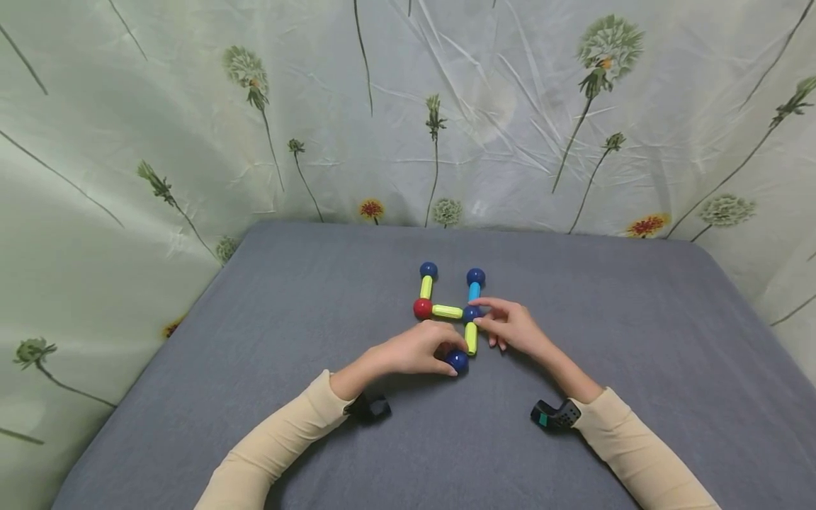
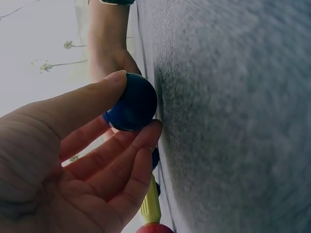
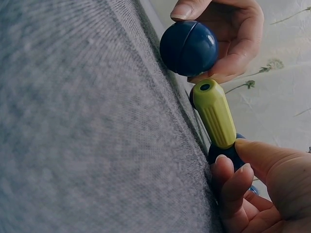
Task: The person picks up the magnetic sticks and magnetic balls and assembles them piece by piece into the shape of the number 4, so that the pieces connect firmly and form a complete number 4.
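My left hand (image 1: 417, 348) pinches a blue ball (image 3: 188, 47) between thumb and fingers, close over the grey surface. Right beside that ball is the free end of a yellow-green stick (image 3: 214, 114), showing a small dark hole in its tip. The stick's other end meets a second blue ball (image 1: 472, 314), which my right hand (image 1: 515, 327) grips with thumb and fingers. From this gripped ball a light blue stick (image 1: 474, 292) runs to a far blue ball (image 1: 475, 276). Another yellow-green stick (image 1: 448, 312) links it to a red ball (image 1: 423, 308).
Beyond the red ball, a yellow-green stick (image 1: 426, 287) leads to one more blue ball (image 1: 428, 269). All lie on a grey cloth-covered surface (image 1: 306, 297). A pale curtain with dandelion prints (image 1: 395, 142) hangs behind. Each wrist wears a black strap (image 1: 554, 415).
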Demonstrator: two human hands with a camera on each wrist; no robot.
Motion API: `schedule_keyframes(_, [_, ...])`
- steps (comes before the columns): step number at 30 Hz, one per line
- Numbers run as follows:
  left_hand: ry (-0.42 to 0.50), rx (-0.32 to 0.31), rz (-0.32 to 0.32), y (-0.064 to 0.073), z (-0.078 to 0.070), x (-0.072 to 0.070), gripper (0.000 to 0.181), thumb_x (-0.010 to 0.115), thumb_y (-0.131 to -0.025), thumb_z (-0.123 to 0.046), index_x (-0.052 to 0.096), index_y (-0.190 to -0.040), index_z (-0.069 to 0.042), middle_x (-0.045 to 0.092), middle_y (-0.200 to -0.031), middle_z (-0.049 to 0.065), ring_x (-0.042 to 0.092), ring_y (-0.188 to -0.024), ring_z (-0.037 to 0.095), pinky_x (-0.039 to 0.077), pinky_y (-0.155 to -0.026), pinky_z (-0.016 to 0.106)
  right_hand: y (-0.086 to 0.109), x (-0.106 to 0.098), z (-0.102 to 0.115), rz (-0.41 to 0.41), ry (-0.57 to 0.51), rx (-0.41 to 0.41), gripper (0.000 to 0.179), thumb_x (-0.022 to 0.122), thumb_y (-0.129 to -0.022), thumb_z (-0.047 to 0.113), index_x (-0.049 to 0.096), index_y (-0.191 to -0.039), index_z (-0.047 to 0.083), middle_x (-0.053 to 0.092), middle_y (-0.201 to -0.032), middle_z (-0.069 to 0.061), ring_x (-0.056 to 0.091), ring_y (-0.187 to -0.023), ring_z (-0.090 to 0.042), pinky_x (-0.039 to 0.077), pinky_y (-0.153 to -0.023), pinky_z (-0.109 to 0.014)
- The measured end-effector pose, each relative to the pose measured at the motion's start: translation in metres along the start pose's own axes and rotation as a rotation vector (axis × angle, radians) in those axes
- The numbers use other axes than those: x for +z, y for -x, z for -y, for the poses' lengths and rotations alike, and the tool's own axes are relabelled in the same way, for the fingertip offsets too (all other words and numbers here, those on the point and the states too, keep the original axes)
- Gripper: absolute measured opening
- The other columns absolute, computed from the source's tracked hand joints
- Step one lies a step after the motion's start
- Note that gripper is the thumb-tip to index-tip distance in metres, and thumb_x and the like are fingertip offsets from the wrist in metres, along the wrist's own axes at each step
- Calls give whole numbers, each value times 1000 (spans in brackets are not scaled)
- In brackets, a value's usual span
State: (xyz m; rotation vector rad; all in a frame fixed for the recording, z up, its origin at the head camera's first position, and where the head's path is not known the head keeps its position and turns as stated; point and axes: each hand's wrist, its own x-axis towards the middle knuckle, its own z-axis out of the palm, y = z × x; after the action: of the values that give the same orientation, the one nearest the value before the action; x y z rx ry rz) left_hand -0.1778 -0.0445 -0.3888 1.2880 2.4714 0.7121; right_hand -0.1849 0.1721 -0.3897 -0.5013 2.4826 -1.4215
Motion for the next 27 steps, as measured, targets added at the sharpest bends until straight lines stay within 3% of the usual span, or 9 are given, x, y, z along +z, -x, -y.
schedule_keyframes(8, [40, -64, -1, -3, -5, 2, 34, 78, -76, -23, 59, -102, -11, 64, -95, -1, 58, -84, 6, 48, -80, 15, 1, -1, 1, -2, -1, -8, 36, 57, -92, 8, 54, -127, -1, 61, -71, -27, 49, -45, -8, 42, -43, -21])
schedule_keyframes(18, [-15, -65, -26, -7, -12, 6, 33, 76, -78, -29, 56, -99, -14, 58, -87, -4, 53, -78, 6, 43, -69, 13, 0, -1, -2, -3, -7, -15, 36, 57, -92, 8, 54, -127, -2, 61, -70, -27, 48, -44, -7, 42, -42, -20])
schedule_keyframes(27, [6, -86, -63, -9, -12, 13, 34, 76, -78, -33, 53, -95, -15, 54, -83, -3, 50, -75, 6, 41, -65, 13, 0, -1, -2, 3, -7, -15, 36, 57, -92, 8, 54, -126, -3, 61, -70, -26, 48, -44, -6, 41, -43, -19])
